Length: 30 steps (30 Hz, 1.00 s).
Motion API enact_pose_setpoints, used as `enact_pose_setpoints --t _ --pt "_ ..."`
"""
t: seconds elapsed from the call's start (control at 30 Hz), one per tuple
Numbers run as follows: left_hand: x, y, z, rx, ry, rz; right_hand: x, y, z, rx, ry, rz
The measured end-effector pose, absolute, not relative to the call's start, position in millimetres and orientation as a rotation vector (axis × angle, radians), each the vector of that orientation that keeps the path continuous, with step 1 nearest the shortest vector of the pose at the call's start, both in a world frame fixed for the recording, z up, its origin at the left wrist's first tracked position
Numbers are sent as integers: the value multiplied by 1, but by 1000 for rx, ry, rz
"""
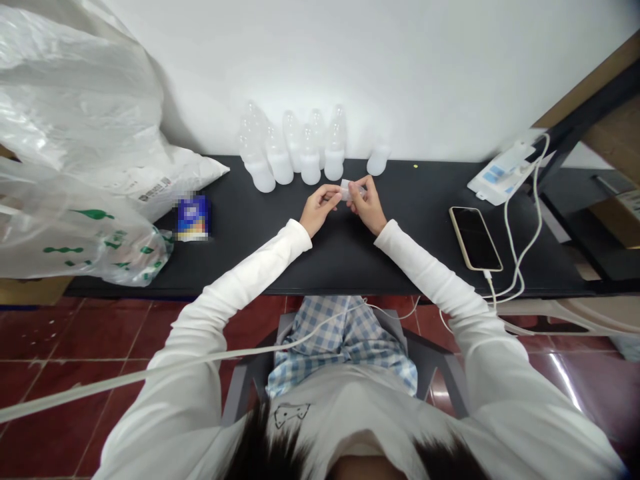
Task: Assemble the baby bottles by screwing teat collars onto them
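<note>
Above the middle of the black table, my left hand [319, 205] and my right hand [369, 205] are close together. Between them is a small clear plastic piece [346, 189] with a whitish edge. My right thumb and fingers are closed around this piece. The left fingers are pinched at its other side; whether they grip it too is hard to make out. Just beyond the hands stand several bottles [311, 163] with milky white lower parts and clear, rounded tops. Another white bottle [377, 162] stands apart to their right, its upper part faint against the wall.
Large plastic bags [115, 160] bulge over the table's left end, beside a blurred blue packet [193, 219]. On the right lie a phone [475, 239] on a charging cable and a white power strip [500, 173]. A white cord [200, 360] crosses in front of my lap.
</note>
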<state>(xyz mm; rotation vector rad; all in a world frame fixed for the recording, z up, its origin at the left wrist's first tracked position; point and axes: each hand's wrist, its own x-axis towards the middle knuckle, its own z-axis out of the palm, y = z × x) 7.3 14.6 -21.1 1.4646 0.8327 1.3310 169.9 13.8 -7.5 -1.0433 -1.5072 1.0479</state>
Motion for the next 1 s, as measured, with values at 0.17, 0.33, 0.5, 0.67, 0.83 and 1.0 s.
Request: enact_pose_setpoints --t 0.17,0.33,0.5,0.67,0.83,1.0 --pt "7 15 -25 1497 888 1355 168 16 -14 -993 -1581 918" --pt "9 10 -23 1513 930 1409 168 17 -16 -991 -1665 866" --pt "12 5 -18 1412 943 1415 170 15 -16 -1017 -1751 788" --pt "15 6 -18 1314 923 1417 172 14 -18 -1013 -1845 664" --pt "12 13 -23 1058 954 1489 176 10 -12 -790 -2227 432" --pt "8 13 -19 1018 940 1428 184 9 -5 -785 -2215 332"
